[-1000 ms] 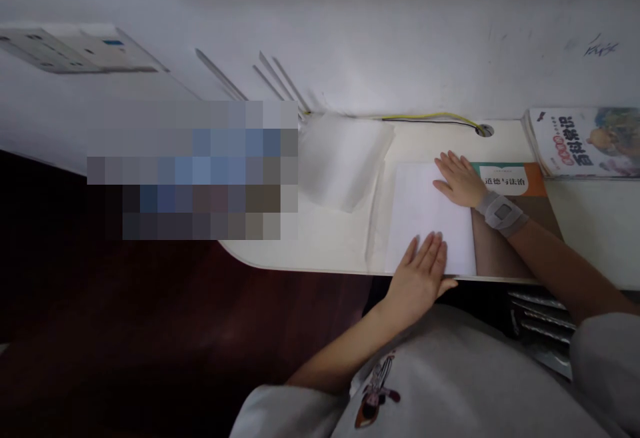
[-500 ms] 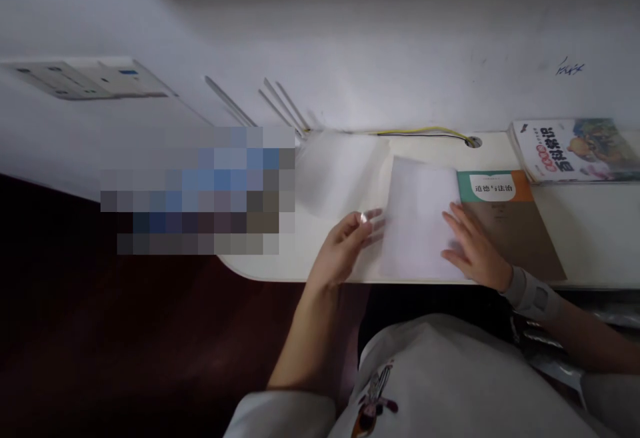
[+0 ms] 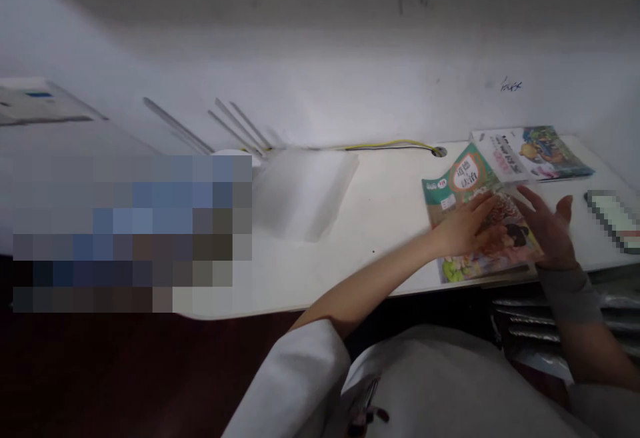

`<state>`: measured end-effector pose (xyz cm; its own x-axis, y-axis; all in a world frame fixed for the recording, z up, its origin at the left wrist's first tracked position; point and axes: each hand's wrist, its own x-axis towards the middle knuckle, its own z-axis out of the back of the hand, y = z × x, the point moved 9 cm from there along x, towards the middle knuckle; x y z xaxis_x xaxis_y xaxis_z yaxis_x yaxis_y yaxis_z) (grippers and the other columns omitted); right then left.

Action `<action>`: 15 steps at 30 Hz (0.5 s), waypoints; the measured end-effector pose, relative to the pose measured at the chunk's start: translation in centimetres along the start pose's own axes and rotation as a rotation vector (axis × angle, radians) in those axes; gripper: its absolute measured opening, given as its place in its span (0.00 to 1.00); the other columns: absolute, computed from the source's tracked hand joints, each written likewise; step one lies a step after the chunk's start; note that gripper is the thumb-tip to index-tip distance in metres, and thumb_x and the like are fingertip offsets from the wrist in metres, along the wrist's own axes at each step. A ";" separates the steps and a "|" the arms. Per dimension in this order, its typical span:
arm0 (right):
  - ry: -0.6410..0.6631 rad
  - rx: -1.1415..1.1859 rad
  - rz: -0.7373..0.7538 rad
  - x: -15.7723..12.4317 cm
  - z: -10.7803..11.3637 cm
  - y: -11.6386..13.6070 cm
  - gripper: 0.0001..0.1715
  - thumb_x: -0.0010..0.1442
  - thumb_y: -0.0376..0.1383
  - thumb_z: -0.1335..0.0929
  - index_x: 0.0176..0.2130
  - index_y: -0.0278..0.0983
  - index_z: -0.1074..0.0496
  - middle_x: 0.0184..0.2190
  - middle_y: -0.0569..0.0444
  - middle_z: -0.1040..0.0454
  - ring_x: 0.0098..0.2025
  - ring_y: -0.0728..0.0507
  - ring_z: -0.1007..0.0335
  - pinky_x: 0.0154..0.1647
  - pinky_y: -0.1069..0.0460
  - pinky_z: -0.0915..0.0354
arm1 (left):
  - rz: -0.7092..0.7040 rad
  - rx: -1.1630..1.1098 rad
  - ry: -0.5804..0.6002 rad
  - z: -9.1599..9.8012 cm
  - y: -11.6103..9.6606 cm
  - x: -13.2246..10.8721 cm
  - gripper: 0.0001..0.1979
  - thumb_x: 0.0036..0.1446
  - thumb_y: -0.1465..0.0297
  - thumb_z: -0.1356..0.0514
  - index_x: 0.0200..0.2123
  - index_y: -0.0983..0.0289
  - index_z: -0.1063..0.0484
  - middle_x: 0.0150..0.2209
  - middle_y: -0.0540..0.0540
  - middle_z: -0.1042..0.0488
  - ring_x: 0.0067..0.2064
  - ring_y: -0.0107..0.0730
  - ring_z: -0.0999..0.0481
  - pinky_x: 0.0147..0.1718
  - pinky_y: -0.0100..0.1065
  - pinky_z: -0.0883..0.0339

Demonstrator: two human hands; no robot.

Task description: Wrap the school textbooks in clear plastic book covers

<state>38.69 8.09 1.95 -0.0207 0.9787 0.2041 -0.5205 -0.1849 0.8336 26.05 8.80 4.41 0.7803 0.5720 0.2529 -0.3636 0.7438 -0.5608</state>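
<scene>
An illustrated book (image 3: 515, 235) lies at a slant on the near right of the white tabletop (image 3: 390, 231), its green-topped picture cover now facing up where, half a second earlier, a white sheet and a brown cover show. The left hand (image 3: 463, 228) lies across the cover, fingers extended and closing on nothing. The right hand (image 3: 553, 231), blurred above a grey wristband (image 3: 570, 291), spreads its fingers wide at the book's right edge; whether they touch it, one cannot tell. The change suggests smoothing has given way to turning the book. Clear plastic (image 3: 305, 191) lies left; another book (image 3: 540, 151), far right.
</scene>
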 end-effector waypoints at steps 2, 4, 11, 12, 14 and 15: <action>-0.056 0.177 -0.073 -0.5 2.2 -0.9 0.39 0.62 0.60 0.55 0.59 0.49 0.40 0.58 0.48 0.32 0.57 0.36 0.34 0.48 0.37 0.30 | -0.037 0.081 0.101 -2.3 0.4 0.5 0.34 0.63 0.57 0.48 0.65 0.71 0.52 0.67 0.68 0.51 0.68 0.45 0.51 0.63 0.44 0.50; -0.126 0.290 -0.180 -1.1 3.7 -2.4 0.27 0.60 0.57 0.40 0.49 0.46 0.30 0.53 0.48 0.27 0.53 0.36 0.29 0.46 0.40 0.29 | -0.047 0.161 0.165 -3.7 1.2 0.6 0.35 0.62 0.56 0.48 0.65 0.69 0.52 0.68 0.67 0.53 0.68 0.49 0.55 0.63 0.51 0.53; -0.083 0.123 -0.384 -1.8 4.2 -6.5 0.20 0.49 0.52 0.29 0.28 0.38 0.26 0.22 0.51 0.24 0.25 0.44 0.27 0.22 0.52 0.33 | 0.241 0.334 0.038 -1.2 8.1 1.1 0.37 0.62 0.52 0.50 0.67 0.67 0.56 0.68 0.66 0.56 0.68 0.55 0.57 0.61 0.60 0.56; -0.084 0.202 -0.367 -1.8 4.1 -6.3 0.20 0.51 0.53 0.31 0.29 0.38 0.26 0.24 0.51 0.23 0.26 0.44 0.27 0.22 0.51 0.33 | 0.289 0.341 0.009 -0.6 9.0 1.2 0.38 0.61 0.52 0.50 0.67 0.68 0.56 0.68 0.67 0.56 0.68 0.56 0.57 0.61 0.59 0.56; -0.084 0.345 -0.308 -1.4 3.7 -5.4 0.23 0.55 0.55 0.35 0.32 0.40 0.26 0.31 0.49 0.22 0.33 0.42 0.25 0.27 0.49 0.30 | 0.358 0.333 -0.022 0.0 10.2 1.4 0.40 0.61 0.51 0.51 0.67 0.69 0.58 0.68 0.68 0.57 0.68 0.56 0.56 0.61 0.58 0.55; -0.074 0.383 -0.273 -1.0 3.4 -4.7 0.23 0.57 0.55 0.37 0.33 0.41 0.26 0.35 0.48 0.21 0.37 0.41 0.25 0.31 0.47 0.29 | 0.372 0.322 -0.027 0.1 10.4 1.7 0.40 0.61 0.51 0.52 0.68 0.68 0.60 0.68 0.68 0.57 0.68 0.56 0.56 0.61 0.58 0.55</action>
<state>44.03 7.68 -0.42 0.1413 0.9897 -0.0247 -0.1457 0.0454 0.9883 23.50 17.53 -0.90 0.5557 0.8248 0.1045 -0.7572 0.5540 -0.3459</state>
